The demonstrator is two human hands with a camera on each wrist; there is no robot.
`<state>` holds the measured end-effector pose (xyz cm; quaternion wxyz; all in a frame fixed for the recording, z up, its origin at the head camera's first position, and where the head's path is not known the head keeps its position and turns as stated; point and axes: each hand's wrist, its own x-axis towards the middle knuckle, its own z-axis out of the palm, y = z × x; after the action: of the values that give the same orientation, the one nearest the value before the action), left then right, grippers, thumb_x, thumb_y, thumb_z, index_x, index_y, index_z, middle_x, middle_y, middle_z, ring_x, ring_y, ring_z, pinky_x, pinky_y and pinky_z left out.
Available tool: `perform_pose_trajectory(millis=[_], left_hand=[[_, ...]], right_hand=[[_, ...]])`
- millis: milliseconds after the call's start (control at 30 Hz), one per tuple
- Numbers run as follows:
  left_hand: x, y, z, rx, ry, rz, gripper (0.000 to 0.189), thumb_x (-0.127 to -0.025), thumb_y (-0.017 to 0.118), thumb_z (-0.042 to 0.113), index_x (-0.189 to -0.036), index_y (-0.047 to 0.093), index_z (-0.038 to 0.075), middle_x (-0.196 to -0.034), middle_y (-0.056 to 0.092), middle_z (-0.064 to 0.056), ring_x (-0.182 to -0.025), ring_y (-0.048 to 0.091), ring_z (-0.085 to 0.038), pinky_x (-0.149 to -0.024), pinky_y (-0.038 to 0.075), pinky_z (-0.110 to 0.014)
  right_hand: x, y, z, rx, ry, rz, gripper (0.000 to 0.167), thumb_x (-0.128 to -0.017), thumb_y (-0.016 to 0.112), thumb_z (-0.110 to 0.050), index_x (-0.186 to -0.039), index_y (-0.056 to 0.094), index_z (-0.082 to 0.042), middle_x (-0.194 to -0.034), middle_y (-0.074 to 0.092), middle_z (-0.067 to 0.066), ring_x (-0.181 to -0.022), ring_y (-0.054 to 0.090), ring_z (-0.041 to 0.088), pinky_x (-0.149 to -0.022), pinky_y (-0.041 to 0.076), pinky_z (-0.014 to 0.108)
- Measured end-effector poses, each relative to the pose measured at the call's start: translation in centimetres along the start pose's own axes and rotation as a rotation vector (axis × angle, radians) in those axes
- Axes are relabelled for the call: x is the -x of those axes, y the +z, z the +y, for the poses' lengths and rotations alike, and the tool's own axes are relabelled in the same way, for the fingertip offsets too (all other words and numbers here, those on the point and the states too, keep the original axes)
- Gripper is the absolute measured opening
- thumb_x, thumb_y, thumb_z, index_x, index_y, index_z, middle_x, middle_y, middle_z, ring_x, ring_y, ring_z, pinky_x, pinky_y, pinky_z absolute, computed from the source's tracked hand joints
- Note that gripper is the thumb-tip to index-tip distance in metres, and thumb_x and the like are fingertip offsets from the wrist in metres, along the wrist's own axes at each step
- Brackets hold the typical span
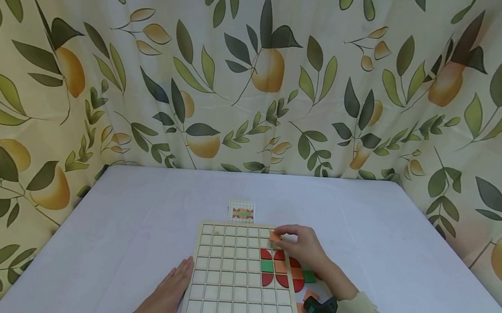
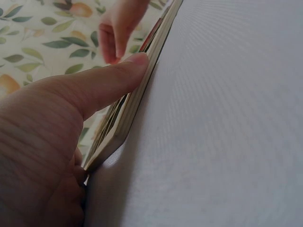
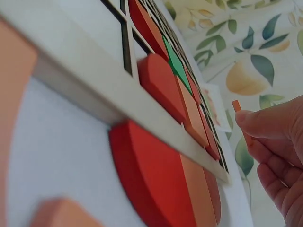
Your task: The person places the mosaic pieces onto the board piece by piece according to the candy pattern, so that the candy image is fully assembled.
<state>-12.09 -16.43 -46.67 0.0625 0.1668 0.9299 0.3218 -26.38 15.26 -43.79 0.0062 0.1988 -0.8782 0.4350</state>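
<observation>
A pale wooden grid board (image 1: 225, 292) lies on the table. My left hand (image 1: 169, 292) rests against its lower left corner, fingers straight along the left side; in the left wrist view the thumb (image 2: 104, 82) touches the front edge. Above the board's upper right part, my right hand (image 1: 301, 244) pinches a small orange tile (image 1: 275, 236) between thumb and fingers. That orange tile (image 3: 242, 125) is edge-on in the right wrist view. Toward the grid's right side sit red rounded tiles (image 1: 282, 280), a green square tile (image 1: 267, 266) and an orange square tile (image 1: 280, 266).
Loose red, orange and green tiles (image 1: 309, 276) lie right of the board, some partly hidden by the right arm. A small pattern card (image 1: 242, 205) is at the board's far edge. A black wrist device (image 1: 320, 309) is on the right wrist. Leaf-print curtains (image 1: 148, 91) surround the white table (image 1: 146, 207).
</observation>
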Motion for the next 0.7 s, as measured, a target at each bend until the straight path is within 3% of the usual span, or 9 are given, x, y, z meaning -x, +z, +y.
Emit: perform_pose_trajectory(millis=[367,700], left_hand=[[0.0,0.0,-0.1,0.0,0.014,0.008,0.118,-0.069,0.065,0.064,-0.143,0.009,-0.008,-0.15,0.01,-0.021,-0.137,0.007,-0.034,-0.094,-0.015,-0.005],[0.0,0.0,-0.1,0.0,0.002,0.007,0.118,-0.068,0.065,0.065,-0.144,0.009,-0.007,-0.15,0.01,-0.02,-0.137,0.006,-0.033,-0.094,-0.014,-0.005]], right_hand=[[0.0,1.4,-1.3,-0.009,-0.098,-0.067,0.025,-0.08,0.072,-0.02,-0.103,0.07,-0.009,-0.101,0.066,0.0,-0.101,0.057,0.022,-0.086,0.046,0.043],[-0.1,2.5,-1.7,-0.017,-0.118,-0.093,0.021,-0.082,0.071,-0.015,-0.102,0.071,-0.012,-0.101,0.066,-0.003,-0.103,0.056,0.02,-0.088,0.045,0.044]])
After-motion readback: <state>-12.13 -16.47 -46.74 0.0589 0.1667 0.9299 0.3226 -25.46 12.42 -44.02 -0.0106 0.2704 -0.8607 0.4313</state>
